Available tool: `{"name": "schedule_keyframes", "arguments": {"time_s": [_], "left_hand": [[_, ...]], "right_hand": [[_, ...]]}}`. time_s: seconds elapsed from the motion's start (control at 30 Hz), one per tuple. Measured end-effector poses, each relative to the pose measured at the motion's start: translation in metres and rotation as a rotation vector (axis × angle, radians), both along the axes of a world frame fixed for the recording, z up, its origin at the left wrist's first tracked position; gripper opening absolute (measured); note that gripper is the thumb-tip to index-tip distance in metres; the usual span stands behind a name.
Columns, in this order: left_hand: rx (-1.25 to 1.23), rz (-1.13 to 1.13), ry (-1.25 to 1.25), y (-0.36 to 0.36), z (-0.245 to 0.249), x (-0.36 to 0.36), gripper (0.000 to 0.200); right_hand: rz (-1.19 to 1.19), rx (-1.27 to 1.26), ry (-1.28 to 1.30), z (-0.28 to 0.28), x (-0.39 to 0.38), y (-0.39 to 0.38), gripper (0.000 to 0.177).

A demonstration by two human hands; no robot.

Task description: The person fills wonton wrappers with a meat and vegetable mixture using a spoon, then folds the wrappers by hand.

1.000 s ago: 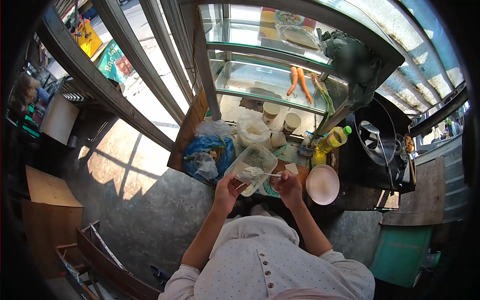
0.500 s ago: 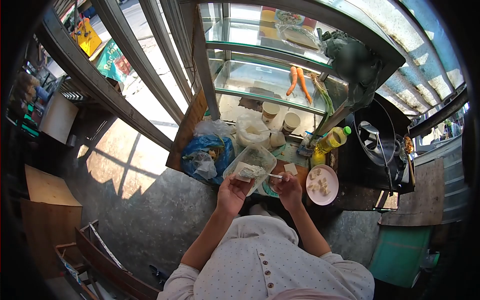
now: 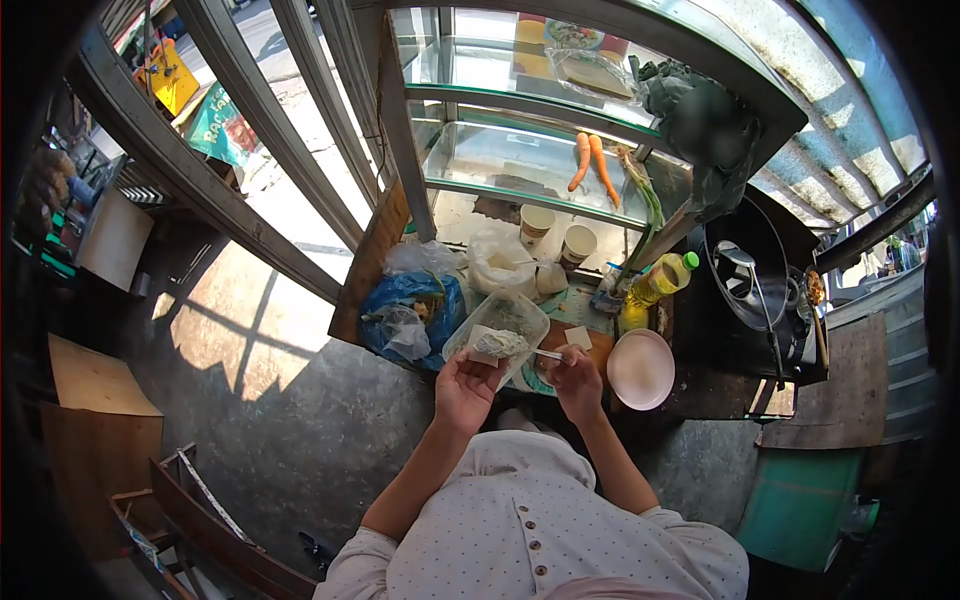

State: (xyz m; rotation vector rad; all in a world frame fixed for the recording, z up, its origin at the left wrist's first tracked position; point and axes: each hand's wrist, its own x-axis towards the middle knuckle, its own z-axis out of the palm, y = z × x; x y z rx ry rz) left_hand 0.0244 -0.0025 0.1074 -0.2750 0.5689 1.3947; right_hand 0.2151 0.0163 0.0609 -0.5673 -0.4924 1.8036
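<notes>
My left hand [image 3: 466,394] is closed on the edge of a pale square wrapper [image 3: 478,356], held up over the near side of a clear plastic container [image 3: 537,322]. A lump of whitish, green-flecked filling [image 3: 505,343] sits at the wrapper, partly over the container. Between the fingers of my right hand [image 3: 576,386] is the handle of a spoon [image 3: 548,353], its bowl hidden by the filling. Beyond that hand, a pale square wrapper [image 3: 578,337] lies on a brown board [image 3: 599,346]. A pink plate [image 3: 641,370] stands to the right.
Behind the container are a white plastic bag [image 3: 497,268] and paper cups [image 3: 578,245]. A blue bag [image 3: 447,305] lies left. An oil bottle [image 3: 657,283] stands by the plate, with a wok [image 3: 722,235] farther right. Carrots [image 3: 603,170] lie on the glass shelf [image 3: 500,160].
Pale pieces seen on the pink plate earlier no longer show on it. My hands keep almost the same position, the spoon still at the filling. The view has shifted slightly.
</notes>
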Motion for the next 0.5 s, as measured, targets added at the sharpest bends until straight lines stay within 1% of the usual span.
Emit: {"name": "schedule_keyframes", "arguments": {"time_s": [0.27,0.37,0.5], "left_hand": [[0.011,0.041,-0.025,-0.004,-0.01,0.002,0.027],[0.065,0.052,-0.04,-0.006,-0.017,0.001,0.027],[0.03,0.059,-0.025,-0.008,-0.026,-0.002,0.026]], "right_hand": [[-0.013,0.044,-0.056,0.002,0.003,0.0,0.019],[-0.025,0.046,-0.069,0.004,0.001,0.0,0.019],[-0.046,0.031,-0.104,0.005,0.001,0.001,0.019]]}}
